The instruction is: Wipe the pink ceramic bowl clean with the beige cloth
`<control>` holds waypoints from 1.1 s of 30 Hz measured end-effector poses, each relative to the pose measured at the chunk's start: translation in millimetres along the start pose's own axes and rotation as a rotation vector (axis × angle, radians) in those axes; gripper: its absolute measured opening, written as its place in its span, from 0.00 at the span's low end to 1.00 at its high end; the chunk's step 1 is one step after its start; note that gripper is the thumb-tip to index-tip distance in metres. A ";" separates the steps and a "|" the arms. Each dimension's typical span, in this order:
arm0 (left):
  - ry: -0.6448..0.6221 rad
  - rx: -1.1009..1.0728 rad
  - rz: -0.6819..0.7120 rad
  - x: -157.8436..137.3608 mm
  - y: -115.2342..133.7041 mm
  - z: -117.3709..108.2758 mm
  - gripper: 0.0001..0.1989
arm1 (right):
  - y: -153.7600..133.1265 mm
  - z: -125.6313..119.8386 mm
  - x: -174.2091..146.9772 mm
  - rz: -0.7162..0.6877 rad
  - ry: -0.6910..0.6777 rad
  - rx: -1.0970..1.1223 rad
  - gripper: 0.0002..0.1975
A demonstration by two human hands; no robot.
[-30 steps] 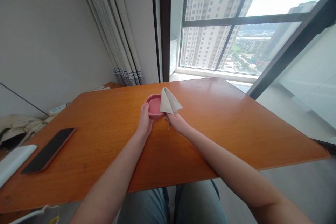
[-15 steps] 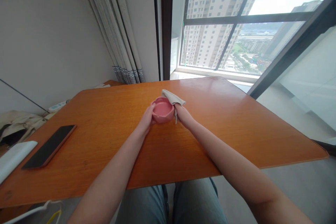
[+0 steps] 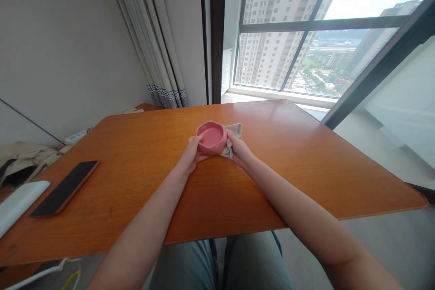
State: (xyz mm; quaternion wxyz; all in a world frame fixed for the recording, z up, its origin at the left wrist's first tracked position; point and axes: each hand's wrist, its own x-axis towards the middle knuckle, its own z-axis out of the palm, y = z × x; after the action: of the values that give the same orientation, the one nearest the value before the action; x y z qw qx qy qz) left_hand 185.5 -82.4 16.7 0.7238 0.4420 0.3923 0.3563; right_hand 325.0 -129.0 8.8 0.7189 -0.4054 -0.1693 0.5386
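A pink bowl (image 3: 212, 135) with a wavy rim is held above the middle of the wooden table (image 3: 136, 163), its opening tilted towards me. My left hand (image 3: 192, 154) grips its left side, thumb over the rim and fingers underneath. On the right, my right hand (image 3: 239, 148) is closed on a light grey cloth (image 3: 235, 130), pressing it against the bowl's right side. Part of the cloth hangs below the bowl, and part sticks out behind my fingers.
A dark phone-like slab (image 3: 66, 189) with a reddish edge lies on the table's left. Next to it is a white object (image 3: 20, 204), cut by the frame. Beyond the far edge hang curtains (image 3: 149, 31), with a large window (image 3: 306, 54) to the right.
The bowl has risen slightly and tips more towards me. The cloth has shifted from over the back right rim to the bowl's right side and underneath.
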 end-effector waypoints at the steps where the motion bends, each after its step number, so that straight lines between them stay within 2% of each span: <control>1: -0.015 0.005 -0.032 -2.3 1.5 1.5 0.23 | -1.9 -0.8 0.4 0.039 0.016 -0.003 0.10; 3: -0.008 -0.004 -0.046 -5.6 3.9 4.6 0.22 | -3.3 0.3 -1.2 0.125 0.030 0.028 0.10; 5: 0.042 -0.041 -0.005 -6.2 4.5 6.7 0.21 | -1.7 4.3 -5.0 0.142 0.008 0.064 0.10; 9: 0.114 -0.150 0.085 -2.2 0.4 6.4 0.22 | 3.8 12.0 -10.4 0.106 -0.044 0.109 0.10; 13: 0.061 -0.085 0.174 0.9 -4.8 3.8 0.22 | 1.3 8.7 -4.7 0.006 0.012 0.079 0.10; 16: 0.031 0.020 0.113 0.5 -5.9 1.6 0.22 | -6.3 0.8 2.6 -0.023 0.053 0.017 0.07; 19: -0.041 0.060 -0.030 -1.5 -5.3 1.2 0.23 | -11.1 -5.0 6.2 0.058 -0.015 -0.060 0.06; 21: -0.045 0.049 -0.075 -2.8 -4.7 3.1 0.22 | -10.0 -5.6 5.9 0.114 -0.058 -0.076 0.06; 23: 0.014 -0.013 -0.045 -3.1 -4.1 5.8 0.20 | -5.9 -3.4 3.7 0.138 -0.074 -0.032 0.08; 27: 0.125 -0.140 0.130 0.8 -3.9 5.7 0.20 | 2.9 4.5 -2.8 0.174 -0.125 0.077 0.12; 30: 0.157 -0.033 0.158 3.9 -4.3 1.2 0.19 | 3.9 5.0 -2.7 0.091 -0.076 0.060 0.12; 33: 0.052 0.073 0.078 2.0 -3.0 -1.1 0.20 | 1.3 -3.2 5.0 -0.033 0.017 -0.017 0.12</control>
State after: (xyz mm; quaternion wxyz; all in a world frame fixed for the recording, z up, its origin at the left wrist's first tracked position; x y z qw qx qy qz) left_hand 185.9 -81.3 13.0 0.6823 0.4734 0.4062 0.3812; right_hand 328.1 -125.6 4.9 0.7256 -0.4132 -0.1743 0.5219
